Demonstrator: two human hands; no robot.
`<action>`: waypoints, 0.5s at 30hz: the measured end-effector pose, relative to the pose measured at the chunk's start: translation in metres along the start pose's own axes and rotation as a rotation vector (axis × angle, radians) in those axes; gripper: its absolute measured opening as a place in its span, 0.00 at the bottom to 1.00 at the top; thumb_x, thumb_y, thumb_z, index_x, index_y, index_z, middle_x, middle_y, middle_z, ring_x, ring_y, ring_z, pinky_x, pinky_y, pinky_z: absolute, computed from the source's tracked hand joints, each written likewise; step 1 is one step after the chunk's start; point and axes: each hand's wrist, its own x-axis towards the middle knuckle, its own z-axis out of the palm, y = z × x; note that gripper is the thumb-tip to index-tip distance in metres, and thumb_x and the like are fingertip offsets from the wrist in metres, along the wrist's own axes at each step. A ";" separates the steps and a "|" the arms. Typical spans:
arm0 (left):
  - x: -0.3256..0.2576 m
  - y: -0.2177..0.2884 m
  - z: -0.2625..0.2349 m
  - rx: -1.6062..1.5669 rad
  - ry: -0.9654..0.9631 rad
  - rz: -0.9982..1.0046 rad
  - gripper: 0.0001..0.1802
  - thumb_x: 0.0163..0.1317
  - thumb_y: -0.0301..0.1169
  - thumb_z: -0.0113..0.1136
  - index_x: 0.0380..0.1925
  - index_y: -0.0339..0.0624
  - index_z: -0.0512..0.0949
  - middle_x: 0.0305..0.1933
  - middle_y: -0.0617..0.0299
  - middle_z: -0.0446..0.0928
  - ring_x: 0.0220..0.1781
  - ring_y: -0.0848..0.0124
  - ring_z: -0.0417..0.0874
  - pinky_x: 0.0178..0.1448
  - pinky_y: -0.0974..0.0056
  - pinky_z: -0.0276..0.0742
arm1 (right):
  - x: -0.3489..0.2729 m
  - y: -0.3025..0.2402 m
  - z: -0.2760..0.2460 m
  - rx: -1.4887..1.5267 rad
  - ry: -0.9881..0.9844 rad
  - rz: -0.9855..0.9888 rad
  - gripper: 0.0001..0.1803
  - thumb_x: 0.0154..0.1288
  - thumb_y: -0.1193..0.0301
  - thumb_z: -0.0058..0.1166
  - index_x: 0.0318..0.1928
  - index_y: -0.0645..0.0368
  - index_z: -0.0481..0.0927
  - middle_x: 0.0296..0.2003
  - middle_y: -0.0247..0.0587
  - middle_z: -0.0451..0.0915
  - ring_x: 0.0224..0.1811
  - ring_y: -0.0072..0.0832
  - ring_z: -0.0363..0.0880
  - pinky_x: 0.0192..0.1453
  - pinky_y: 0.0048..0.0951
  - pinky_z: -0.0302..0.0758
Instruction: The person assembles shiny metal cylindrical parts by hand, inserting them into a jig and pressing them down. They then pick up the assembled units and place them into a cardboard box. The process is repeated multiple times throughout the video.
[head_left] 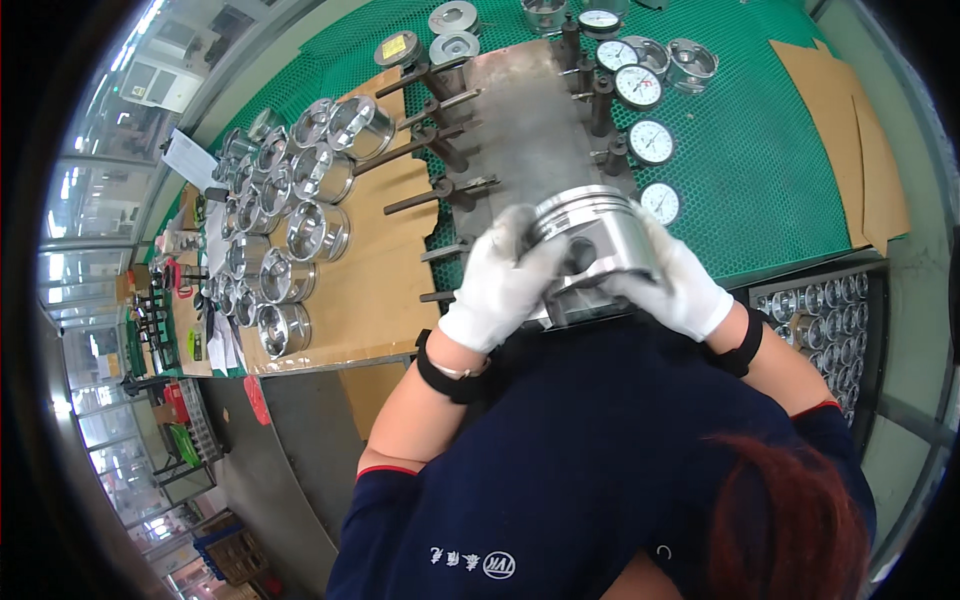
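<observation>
A shiny metal piston (pixel 607 232), with ring grooves round its upper end and a round pin hole in its side, is held tilted between my two white-gloved hands. My left hand (pixel 505 270) grips its left side, fingers near the pin hole. On the right side, my right hand (pixel 680 280) wraps round it, with fingers under the lower edge. Both hands are at the near end of a grey metal plate (pixel 530 130), edged with dark posts and rods. Several round white dial gauges (pixel 652 142) line the plate's right side. Part of the plate's near end is hidden by the piston and hands.
Many pistons (pixel 318 230) stand on brown cardboard (pixel 385 270) at the left. More pistons (pixel 692 65) stand on the green mat (pixel 740 170) at the back. Cardboard sheets (pixel 835 140) lie at the far right. A black rack of pistons (pixel 820 325) is at the lower right.
</observation>
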 end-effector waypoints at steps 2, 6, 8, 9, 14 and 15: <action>-0.013 0.027 0.004 -0.340 -0.268 -0.062 0.24 0.69 0.30 0.54 0.63 0.29 0.68 0.47 0.50 0.82 0.42 0.63 0.88 0.47 0.61 0.84 | 0.001 -0.033 -0.033 0.139 0.021 0.138 0.30 0.69 0.79 0.49 0.72 0.69 0.65 0.58 0.47 0.80 0.59 0.28 0.78 0.67 0.30 0.73; -0.015 0.049 0.011 -0.237 -0.085 0.357 0.29 0.67 0.21 0.56 0.68 0.30 0.64 0.46 0.54 0.84 0.41 0.68 0.87 0.51 0.65 0.83 | -0.012 0.010 -0.099 0.298 0.325 0.288 0.20 0.70 0.66 0.42 0.54 0.66 0.77 0.41 0.43 0.83 0.40 0.28 0.82 0.45 0.26 0.79; -0.009 0.050 -0.018 -0.008 0.210 0.261 0.29 0.70 0.28 0.53 0.69 0.29 0.65 0.62 0.44 0.78 0.51 0.60 0.88 0.60 0.59 0.81 | -0.019 0.034 -0.145 0.212 0.452 0.285 0.25 0.75 0.58 0.41 0.58 0.67 0.74 0.43 0.48 0.83 0.36 0.33 0.84 0.39 0.30 0.82; -0.003 0.035 -0.040 0.020 0.402 0.231 0.30 0.72 0.31 0.54 0.70 0.29 0.64 0.68 0.41 0.71 0.53 0.57 0.87 0.62 0.58 0.81 | -0.024 0.053 -0.171 0.094 0.490 0.244 0.28 0.77 0.54 0.41 0.60 0.68 0.73 0.45 0.50 0.83 0.35 0.35 0.86 0.36 0.33 0.84; -0.018 -0.073 -0.189 0.633 0.885 0.098 0.37 0.69 0.36 0.62 0.73 0.30 0.61 0.68 0.45 0.72 0.64 0.58 0.79 0.69 0.55 0.75 | 0.038 0.117 -0.273 0.215 0.729 0.586 0.23 0.77 0.56 0.44 0.53 0.64 0.77 0.33 0.47 0.85 0.23 0.36 0.85 0.23 0.36 0.81; -0.021 -0.091 -0.210 0.812 0.904 0.096 0.38 0.68 0.37 0.63 0.73 0.30 0.61 0.67 0.44 0.74 0.64 0.57 0.80 0.69 0.55 0.74 | 0.053 0.146 -0.294 0.240 0.750 0.611 0.23 0.76 0.55 0.45 0.52 0.63 0.77 0.34 0.49 0.85 0.23 0.34 0.85 0.20 0.33 0.78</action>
